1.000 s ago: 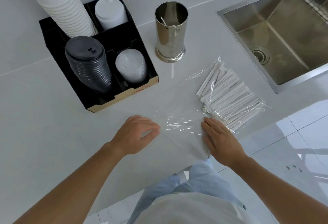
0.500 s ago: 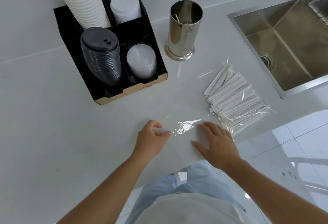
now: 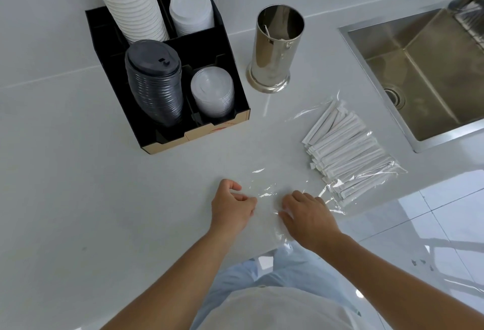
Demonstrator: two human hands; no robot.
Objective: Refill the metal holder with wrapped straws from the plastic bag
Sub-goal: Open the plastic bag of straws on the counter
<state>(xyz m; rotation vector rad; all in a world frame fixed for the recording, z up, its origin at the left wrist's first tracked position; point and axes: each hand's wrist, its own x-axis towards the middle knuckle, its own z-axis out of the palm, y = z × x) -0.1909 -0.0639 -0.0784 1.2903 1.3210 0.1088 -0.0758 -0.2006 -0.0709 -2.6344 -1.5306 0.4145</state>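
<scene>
A shiny metal holder [image 3: 273, 49] stands upright at the back of the white counter, with only one or two straws inside. A clear plastic bag [image 3: 267, 191] lies flat on the counter, and a bundle of white wrapped straws [image 3: 345, 150] fills its far right end. My left hand [image 3: 231, 206] pinches the bag's near open end with curled fingers. My right hand [image 3: 306, 214] rests on the same end just to the right, fingers bent onto the film. Both hands sit close together at the counter's front edge.
A black organiser [image 3: 235, 117] at the back left holds a tall stack of white cups [image 3: 131, 0], black lids [image 3: 154, 81] and clear lids [image 3: 212, 91]. A steel sink [image 3: 419, 75] is set into the counter at the right. The counter edge [image 3: 262, 252] runs just below my hands.
My hands have come closer together on the bag's open end. The left hand's fingers have curled into a pinch, and the right hand has slid left, away from the straws.
</scene>
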